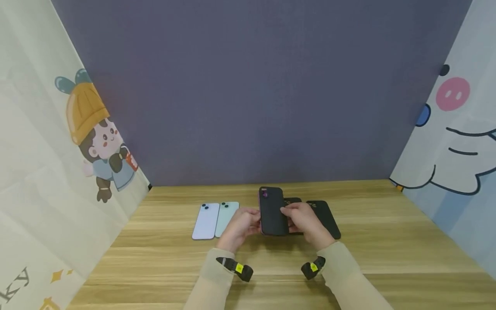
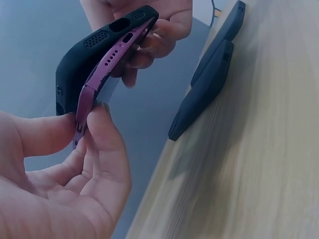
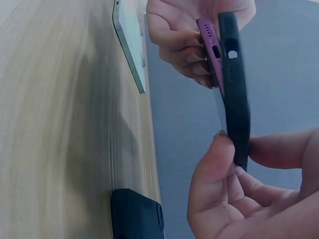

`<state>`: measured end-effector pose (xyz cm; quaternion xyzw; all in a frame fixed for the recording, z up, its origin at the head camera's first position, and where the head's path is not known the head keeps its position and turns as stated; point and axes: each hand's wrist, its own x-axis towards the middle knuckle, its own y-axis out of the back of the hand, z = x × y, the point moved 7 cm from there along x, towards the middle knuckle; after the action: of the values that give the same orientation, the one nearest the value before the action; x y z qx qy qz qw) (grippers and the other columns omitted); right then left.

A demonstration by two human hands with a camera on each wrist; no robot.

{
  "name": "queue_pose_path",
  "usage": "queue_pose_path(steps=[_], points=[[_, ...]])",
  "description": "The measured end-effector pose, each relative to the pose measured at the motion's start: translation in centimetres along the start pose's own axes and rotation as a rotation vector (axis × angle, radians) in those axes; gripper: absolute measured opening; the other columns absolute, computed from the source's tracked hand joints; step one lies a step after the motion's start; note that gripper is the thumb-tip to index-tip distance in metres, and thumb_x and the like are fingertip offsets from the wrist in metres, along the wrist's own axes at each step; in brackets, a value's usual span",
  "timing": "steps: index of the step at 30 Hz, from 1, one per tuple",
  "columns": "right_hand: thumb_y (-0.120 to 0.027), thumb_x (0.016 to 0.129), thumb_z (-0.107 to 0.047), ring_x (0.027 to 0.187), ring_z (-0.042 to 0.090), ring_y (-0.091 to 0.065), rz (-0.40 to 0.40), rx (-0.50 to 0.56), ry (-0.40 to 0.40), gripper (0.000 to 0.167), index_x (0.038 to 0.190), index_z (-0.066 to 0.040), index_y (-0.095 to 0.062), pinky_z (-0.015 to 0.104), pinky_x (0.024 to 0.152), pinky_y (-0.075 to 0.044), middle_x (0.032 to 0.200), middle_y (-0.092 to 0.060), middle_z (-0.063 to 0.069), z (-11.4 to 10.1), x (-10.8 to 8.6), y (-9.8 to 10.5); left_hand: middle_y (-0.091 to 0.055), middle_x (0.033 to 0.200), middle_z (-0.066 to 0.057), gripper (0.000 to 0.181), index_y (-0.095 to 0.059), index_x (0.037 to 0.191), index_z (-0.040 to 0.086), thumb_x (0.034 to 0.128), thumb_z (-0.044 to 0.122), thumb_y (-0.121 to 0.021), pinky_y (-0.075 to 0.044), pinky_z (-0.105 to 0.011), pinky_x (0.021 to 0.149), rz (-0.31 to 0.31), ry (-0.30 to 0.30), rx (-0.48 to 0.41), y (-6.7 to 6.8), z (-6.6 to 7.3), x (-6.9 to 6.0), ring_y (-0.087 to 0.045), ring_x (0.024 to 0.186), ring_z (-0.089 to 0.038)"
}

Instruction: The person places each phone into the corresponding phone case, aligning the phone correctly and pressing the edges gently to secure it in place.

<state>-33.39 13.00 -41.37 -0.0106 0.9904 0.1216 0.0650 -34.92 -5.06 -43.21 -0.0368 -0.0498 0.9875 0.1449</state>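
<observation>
A purple-edged phone (image 2: 88, 94) is held up above the table, partly inside a black phone case (image 1: 272, 215). My left hand (image 1: 242, 224) pinches the phone's edge between thumb and fingers. On that side the phone stands apart from the case, leaving a wedge-shaped gap in the left wrist view. My right hand (image 1: 306, 221) pinches the opposite side, its thumb on the case's back; there phone and case lie together. The case's camera opening is at the upper left in the head view. Most of the phone's screen is hidden.
Left of the hands, a lilac phone (image 1: 206, 221) and a mint phone (image 1: 226, 217) lie side by side on the wooden table (image 1: 162, 258). To the right lie two black phone-shaped pieces, one (image 1: 327, 217) largely visible, the other (image 1: 293, 200) partly covered by my right hand.
</observation>
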Motion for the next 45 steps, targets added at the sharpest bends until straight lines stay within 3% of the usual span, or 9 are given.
queue_pose_path(steps=[18,26,45], points=[[-0.064,0.098,-0.021,0.066,0.020,-0.055,-0.007,0.046,-0.022,0.030,0.114,0.005,-0.064,0.034,0.064,-0.053,0.078,-0.058,0.008,0.12,0.20,0.01,-0.064,0.085,-0.008,0.026,-0.067,0.111,-0.011,0.1014,0.005,-0.049,-0.055,-0.030,0.071,-0.026,0.024,0.010,0.52,-0.24,0.15,-0.062,0.075,-0.018],[-0.064,0.098,-0.021,0.067,0.021,-0.056,-0.007,0.047,-0.014,0.029,0.113,0.004,-0.067,0.034,0.064,-0.053,0.079,-0.059,0.008,0.24,0.30,0.12,-0.068,0.091,-0.008,0.035,-0.068,0.113,-0.004,0.0991,0.028,-0.067,-0.055,-0.028,0.071,-0.012,0.061,-0.007,0.40,-0.05,0.19,-0.063,0.077,-0.017],[-0.060,0.102,-0.027,0.065,0.019,-0.058,-0.061,0.081,0.002,0.029,0.100,0.002,-0.063,0.034,0.066,-0.055,0.076,-0.058,0.007,-0.11,-0.06,0.13,-0.070,0.086,-0.008,0.025,-0.072,0.104,-0.004,0.0965,0.020,-0.069,-0.054,-0.028,0.067,0.001,0.026,0.068,0.51,0.22,-0.22,-0.063,0.073,-0.017]])
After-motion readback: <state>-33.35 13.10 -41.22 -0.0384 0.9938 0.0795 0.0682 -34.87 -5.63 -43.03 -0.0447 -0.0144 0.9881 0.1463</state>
